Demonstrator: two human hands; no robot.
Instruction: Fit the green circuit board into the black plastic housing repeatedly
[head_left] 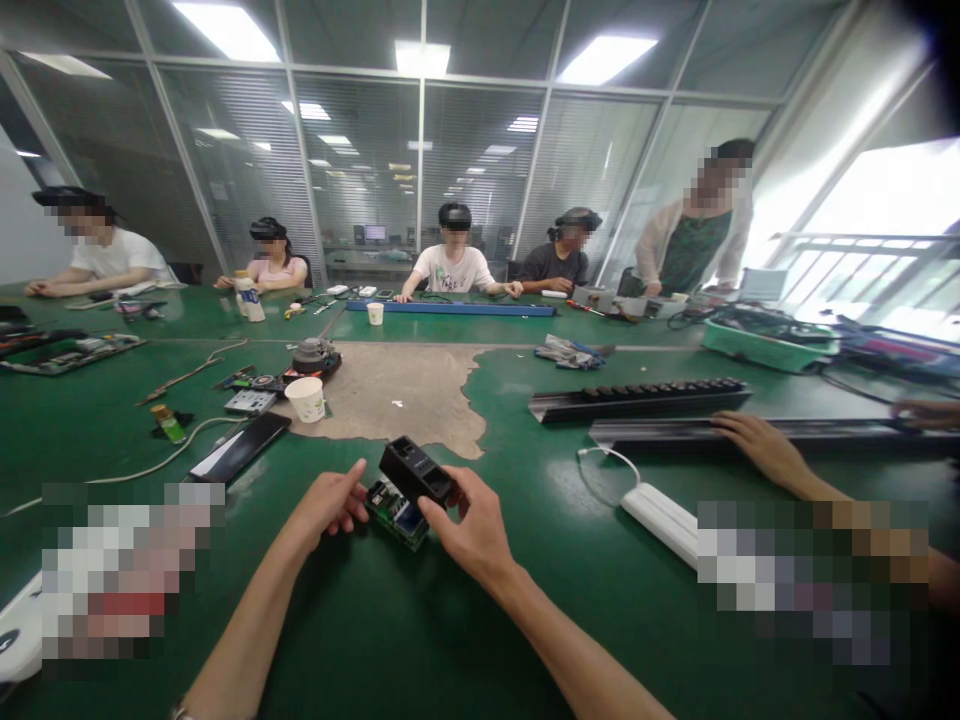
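Observation:
In front of me, my right hand (476,525) grips a black plastic housing (415,468) by its right end, with the thumb below and the fingers along the edge. The housing is tilted over a small green circuit board (399,518), which it partly hides. I cannot tell whether the two parts are joined. My left hand (335,505) is just left of the board, thumb raised away from the half-curled fingers. Nothing shows in its grasp, and whether the fingertips brush the board's edge is unclear.
A paper cup (306,399) stands beyond my left hand, near a black flat panel (247,445). To the right lie a white power strip (660,522) and black rails (637,398); a co-worker's hand (761,450) rests on one. Several people sit across the table.

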